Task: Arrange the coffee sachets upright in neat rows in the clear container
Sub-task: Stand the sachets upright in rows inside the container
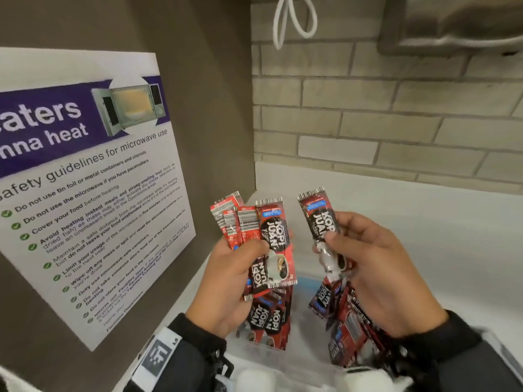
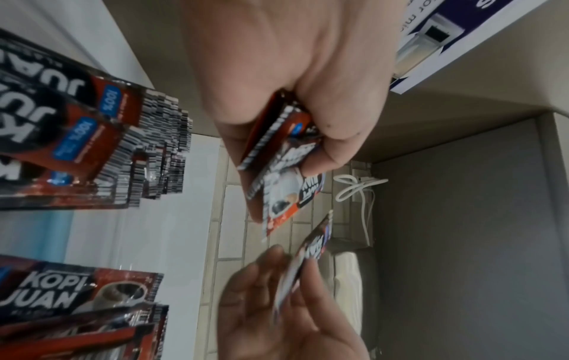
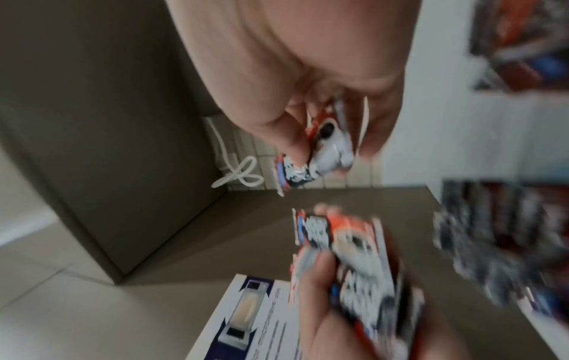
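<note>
My left hand (image 1: 235, 267) grips a fanned bunch of several red and black coffee sachets (image 1: 263, 239) above the clear container (image 1: 297, 343). My right hand (image 1: 365, 256) pinches a single coffee sachet (image 1: 319, 222) upright, a little to the right of the bunch. Inside the container more sachets stand in a group at the left (image 1: 268, 318) and lean in a looser group at the right (image 1: 345, 321). The left wrist view shows the held bunch (image 2: 283, 175) between thumb and fingers, with both container groups (image 2: 86, 146) beside it. The right wrist view is blurred; the single sachet (image 3: 326, 143) shows there.
A laminated microwave safety poster (image 1: 85, 176) hangs on the brown side wall at the left. A brick-tiled back wall (image 1: 382, 123) rises behind the white counter (image 1: 424, 216). A white cord (image 1: 294, 18) hangs above, and a metal appliance (image 1: 452, 21) sits top right.
</note>
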A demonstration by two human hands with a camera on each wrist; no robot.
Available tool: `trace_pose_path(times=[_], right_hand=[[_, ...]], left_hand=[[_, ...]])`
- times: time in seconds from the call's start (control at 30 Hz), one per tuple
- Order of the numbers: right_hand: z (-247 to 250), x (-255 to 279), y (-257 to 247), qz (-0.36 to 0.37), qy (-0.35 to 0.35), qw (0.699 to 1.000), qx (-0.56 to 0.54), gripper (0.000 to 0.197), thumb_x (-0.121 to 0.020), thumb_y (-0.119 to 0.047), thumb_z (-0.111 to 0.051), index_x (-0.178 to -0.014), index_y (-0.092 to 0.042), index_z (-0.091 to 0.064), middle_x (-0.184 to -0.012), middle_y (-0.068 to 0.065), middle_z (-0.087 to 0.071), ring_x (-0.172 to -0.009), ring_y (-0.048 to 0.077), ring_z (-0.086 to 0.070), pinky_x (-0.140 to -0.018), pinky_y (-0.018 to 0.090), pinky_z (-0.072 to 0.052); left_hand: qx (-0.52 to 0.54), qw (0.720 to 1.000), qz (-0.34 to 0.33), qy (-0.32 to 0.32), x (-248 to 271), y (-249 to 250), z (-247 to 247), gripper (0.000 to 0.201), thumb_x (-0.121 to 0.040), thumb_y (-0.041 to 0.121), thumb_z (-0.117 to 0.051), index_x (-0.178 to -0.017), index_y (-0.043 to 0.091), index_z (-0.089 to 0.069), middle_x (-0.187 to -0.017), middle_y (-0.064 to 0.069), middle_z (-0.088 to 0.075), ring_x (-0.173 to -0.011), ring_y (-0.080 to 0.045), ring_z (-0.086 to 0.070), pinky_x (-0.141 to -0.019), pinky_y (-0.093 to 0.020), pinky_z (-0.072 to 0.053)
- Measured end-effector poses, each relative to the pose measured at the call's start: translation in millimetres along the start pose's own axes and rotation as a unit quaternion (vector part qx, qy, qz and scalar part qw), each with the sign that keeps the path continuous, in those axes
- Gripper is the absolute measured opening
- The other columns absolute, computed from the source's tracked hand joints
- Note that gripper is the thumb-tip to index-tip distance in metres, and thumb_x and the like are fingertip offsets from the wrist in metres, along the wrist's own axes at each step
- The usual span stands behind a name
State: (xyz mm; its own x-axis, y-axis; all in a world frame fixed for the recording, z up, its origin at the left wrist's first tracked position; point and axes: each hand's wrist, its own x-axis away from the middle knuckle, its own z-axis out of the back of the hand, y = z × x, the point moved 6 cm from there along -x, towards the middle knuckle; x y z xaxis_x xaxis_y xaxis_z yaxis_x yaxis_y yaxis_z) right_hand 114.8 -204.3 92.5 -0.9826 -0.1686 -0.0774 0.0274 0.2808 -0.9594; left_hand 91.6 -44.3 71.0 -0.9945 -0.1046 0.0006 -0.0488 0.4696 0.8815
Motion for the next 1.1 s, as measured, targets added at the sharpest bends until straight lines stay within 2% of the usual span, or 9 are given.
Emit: trace_pose_path(times=[0.1, 0.2, 0.33, 0.47, 0.63, 0.77, 0.9, 1.0, 1.1], right_hand=[[-18, -2, 14, -0.027, -0.027, 0.999, -0.026, 0.011, -0.073, -0.002, -0.064, -0.083, -0.007, -0.064, -0.079, 0.011, -0.066, -0.062, 0.018, -0.057, -0.057, 0.030, -0.045], [-31, -7, 27, -0.039, -0.013, 0.999, 0.015, 0.009, -0.077, 0.001, -0.067, -0.078, -0.005, -0.060, -0.078, 0.013, -0.063, -0.064, 0.022, -0.055, -0.061, 0.035, -0.046], [-39, -11, 34, -0.007, 0.029, 0.994, 0.101, 0.021, -0.079, 0.001, -0.069, -0.095, -0.011, -0.061, -0.081, 0.010, -0.061, -0.070, 0.023, -0.056, -0.069, 0.039, -0.050], [-46, -9, 32, -0.005, -0.002, 0.992, 0.124, 0.018, -0.083, 0.003, -0.063, -0.094, -0.010, -0.067, -0.092, 0.024, -0.065, -0.076, 0.026, -0.060, -0.075, 0.042, -0.052], [-41, -9, 26, 0.022, 0.059, 0.993, 0.099, 0.021, -0.090, 0.002, -0.048, -0.101, -0.012, -0.059, -0.084, 0.009, -0.070, -0.071, 0.012, -0.059, -0.060, 0.024, -0.048], [-52, -4, 28, 0.034, 0.032, 0.980, 0.193, 0.012, -0.093, -0.004, -0.043, -0.100, -0.014, -0.045, -0.071, 0.001, -0.054, -0.056, 0.005, -0.047, -0.050, 0.015, -0.040], [-67, -2, 38, 0.033, -0.010, 0.979, 0.203, 0.030, -0.094, 0.001, -0.037, -0.110, -0.025, -0.042, -0.066, -0.002, -0.061, -0.056, 0.006, -0.057, -0.053, 0.018, -0.048], [-69, -4, 43, 0.040, -0.018, 0.979, 0.199, 0.037, -0.094, 0.001, -0.038, -0.106, -0.032, -0.050, -0.057, -0.020, -0.058, -0.053, -0.005, -0.053, -0.053, 0.011, -0.041], [-73, -4, 45, 0.038, -0.030, 0.979, 0.200, 0.026, -0.095, -0.012, -0.050, -0.115, -0.028, -0.055, -0.088, -0.015, -0.070, -0.080, 0.000, -0.065, -0.075, 0.024, -0.052]], left_hand=[[-0.009, 1.000, 0.003, 0.001, -10, 0, 7, 0.019, -0.087, -0.009, -0.048, -0.095, 0.001, -0.063, -0.090, -0.019, -0.070, -0.077, -0.030, -0.069, -0.068, -0.040, -0.058], [-0.027, 1.000, -0.003, -0.011, -13, 0, 9, 0.021, -0.087, -0.008, -0.049, -0.104, -0.003, -0.060, -0.098, -0.024, -0.068, -0.083, -0.034, -0.067, -0.072, -0.042, -0.056], [-0.018, 0.999, 0.003, -0.047, -15, -6, 14, 0.023, -0.088, -0.009, -0.046, -0.093, 0.003, -0.066, -0.083, -0.017, -0.071, -0.071, -0.025, -0.070, -0.059, -0.031, -0.056], [0.002, 0.997, 0.030, -0.066, -15, -9, 20, 0.024, -0.085, 0.002, -0.055, -0.106, 0.006, -0.065, -0.096, -0.018, -0.072, -0.082, -0.029, -0.071, -0.067, -0.036, -0.059], [-0.005, 0.999, -0.004, -0.045, -21, -1, 33, 0.029, -0.076, 0.015, -0.063, -0.104, 0.009, -0.067, -0.070, -0.001, -0.065, -0.069, -0.015, -0.065, -0.058, -0.032, -0.058], [-0.069, 0.996, -0.046, -0.014, -26, 4, 42, 0.015, -0.081, 0.012, -0.065, -0.096, 0.013, -0.067, -0.071, -0.005, -0.070, -0.069, -0.021, -0.069, -0.065, -0.036, -0.059], [-0.110, 0.992, -0.064, -0.007, -28, 5, 42, 0.026, -0.080, 0.022, -0.068, -0.104, 0.011, -0.066, -0.092, -0.012, -0.072, -0.080, -0.033, -0.068, -0.075, -0.048, -0.056], [-0.124, 0.989, -0.074, -0.017, -29, 2, 36, 0.024, -0.086, 0.023, -0.064, -0.110, 0.017, -0.066, -0.097, -0.009, -0.073, -0.080, -0.023, -0.069, -0.061, -0.035, -0.055], [-0.126, 0.988, -0.085, -0.026, -26, 1, 27, 0.027, -0.085, 0.031, -0.060, -0.108, 0.018, -0.067, -0.094, -0.001, -0.074, -0.084, -0.013, -0.071, -0.066, -0.025, -0.054]])
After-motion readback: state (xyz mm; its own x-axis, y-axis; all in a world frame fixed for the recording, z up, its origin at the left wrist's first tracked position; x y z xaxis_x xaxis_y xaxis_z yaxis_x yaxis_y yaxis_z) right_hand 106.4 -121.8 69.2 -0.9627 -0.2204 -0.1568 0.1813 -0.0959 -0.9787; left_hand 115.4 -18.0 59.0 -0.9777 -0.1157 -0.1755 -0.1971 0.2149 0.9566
